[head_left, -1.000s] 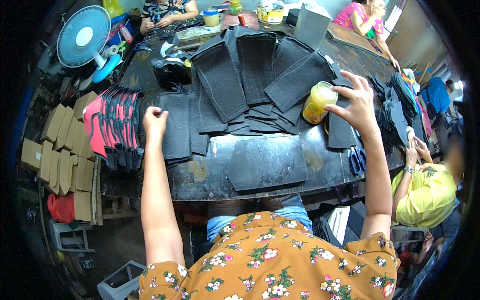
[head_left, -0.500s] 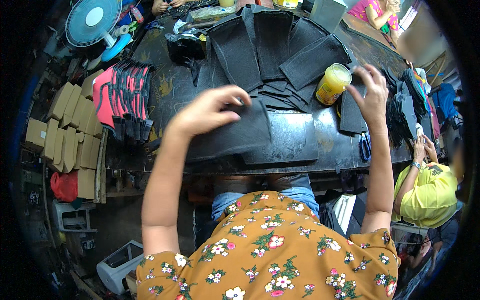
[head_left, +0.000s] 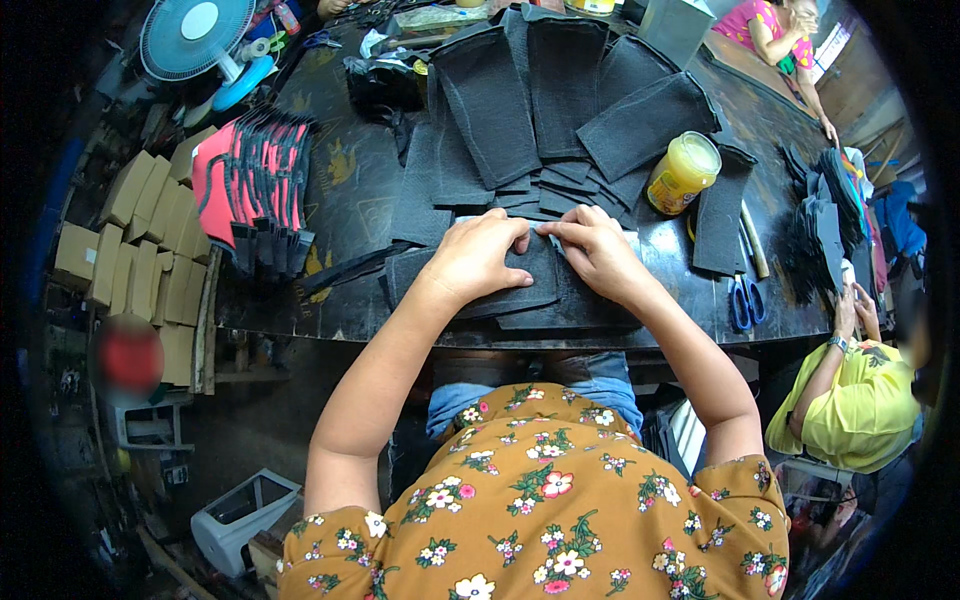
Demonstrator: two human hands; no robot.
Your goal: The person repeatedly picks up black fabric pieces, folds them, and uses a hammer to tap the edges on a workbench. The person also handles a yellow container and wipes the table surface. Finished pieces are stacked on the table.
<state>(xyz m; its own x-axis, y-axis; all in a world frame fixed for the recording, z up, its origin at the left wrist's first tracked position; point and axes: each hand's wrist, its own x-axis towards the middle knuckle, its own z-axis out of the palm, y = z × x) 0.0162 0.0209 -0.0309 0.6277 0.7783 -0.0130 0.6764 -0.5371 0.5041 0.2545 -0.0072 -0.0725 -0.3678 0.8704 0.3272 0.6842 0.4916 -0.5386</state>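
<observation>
At the near edge of the table, both my hands meet over a black fabric piece (head_left: pixel 440 285) lying flat. My left hand (head_left: pixel 475 258) curls its fingers onto the piece's right part, with the thumb tip resting on the cloth. My right hand (head_left: pixel 600 255) pinches the upper right edge, its fingertips close to the left ones. Under the piece is a dark flat board (head_left: pixel 600 318), mostly covered. Beyond my hands, several black fabric pieces (head_left: pixel 485 110) lie fanned out and overlapping. To the right of the fan stands a jar of yellow paste (head_left: pixel 684 173), with no lid on it.
Blue-handled scissors (head_left: pixel 741 300) lie right of the board, beside a dark strip (head_left: pixel 718 235). Red-and-black pieces (head_left: pixel 255 185) are stacked at left, near cardboard boxes (head_left: pixel 135 240) and a fan (head_left: pixel 200 35). A person in yellow (head_left: pixel 850 400) sits at right; another in pink (head_left: pixel 765 35) sits farther off.
The black piece has come down flat onto the board. My right hand has moved from beside the jar to its edge, and my left hand has shifted right and down.
</observation>
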